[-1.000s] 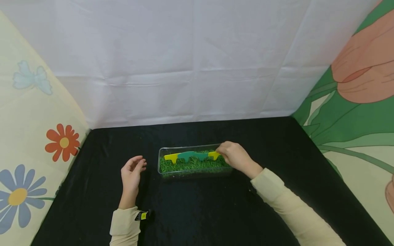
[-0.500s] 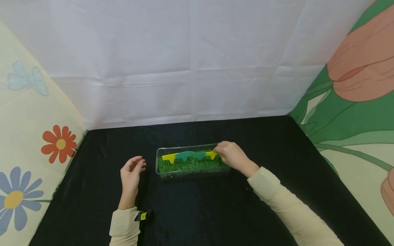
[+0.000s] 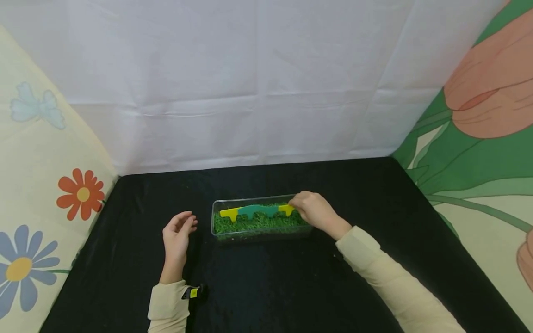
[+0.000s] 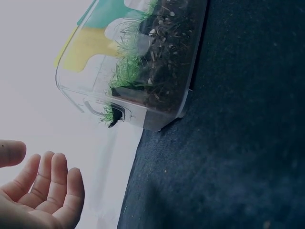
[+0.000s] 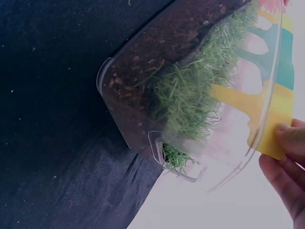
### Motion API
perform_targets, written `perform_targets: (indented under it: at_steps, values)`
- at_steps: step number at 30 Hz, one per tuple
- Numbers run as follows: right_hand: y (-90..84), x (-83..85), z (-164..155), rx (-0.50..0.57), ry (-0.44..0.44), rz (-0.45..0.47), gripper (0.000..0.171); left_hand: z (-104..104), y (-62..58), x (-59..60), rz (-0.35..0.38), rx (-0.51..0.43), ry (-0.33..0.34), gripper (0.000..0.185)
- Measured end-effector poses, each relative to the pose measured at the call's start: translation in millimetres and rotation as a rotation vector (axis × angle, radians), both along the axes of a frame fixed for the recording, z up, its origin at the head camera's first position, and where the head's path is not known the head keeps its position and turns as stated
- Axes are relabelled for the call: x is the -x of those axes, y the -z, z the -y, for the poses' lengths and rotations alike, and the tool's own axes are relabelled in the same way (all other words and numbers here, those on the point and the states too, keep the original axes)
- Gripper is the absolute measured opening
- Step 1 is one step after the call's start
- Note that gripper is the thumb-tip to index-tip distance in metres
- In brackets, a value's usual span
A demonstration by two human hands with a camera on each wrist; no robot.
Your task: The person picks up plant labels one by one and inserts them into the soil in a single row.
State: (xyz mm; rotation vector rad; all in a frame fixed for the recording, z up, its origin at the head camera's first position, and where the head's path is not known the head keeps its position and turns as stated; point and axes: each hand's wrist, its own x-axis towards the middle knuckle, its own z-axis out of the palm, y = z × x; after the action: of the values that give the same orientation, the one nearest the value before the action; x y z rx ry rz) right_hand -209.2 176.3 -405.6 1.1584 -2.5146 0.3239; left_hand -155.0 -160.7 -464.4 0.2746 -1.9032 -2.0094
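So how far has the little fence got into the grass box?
The clear plastic box already holds soil and green grass. The right hand pinches the yellow end of the yellow-and-green flat fence piece standing along the grass. The left hand waits open beside it. Letting go is left.

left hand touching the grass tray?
No. In the head view the left hand rests on the black cloth, fingers relaxed, with a gap to the clear tray.
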Motion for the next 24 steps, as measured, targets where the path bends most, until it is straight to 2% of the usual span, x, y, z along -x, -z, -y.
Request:
perform_targets:
  at_steps: [9, 18, 24]
  values:
    - [2.0, -3.8, -7, -0.005, 0.015, -0.042, 0.017, 0, 0.6, 1.9, -0.008, -0.006, -0.006, 0.016]
    - [4.9, -5.4, -11, 0.009, 0.018, -0.073, 0.027, 1, -2.0, 0.7, -0.018, -0.008, -0.004, 0.018]
    - [1.9, -12.1, -20, 0.078, 0.074, -0.067, 0.031, 0, -2.2, 0.5, -0.006, 0.000, -0.004, 0.016]
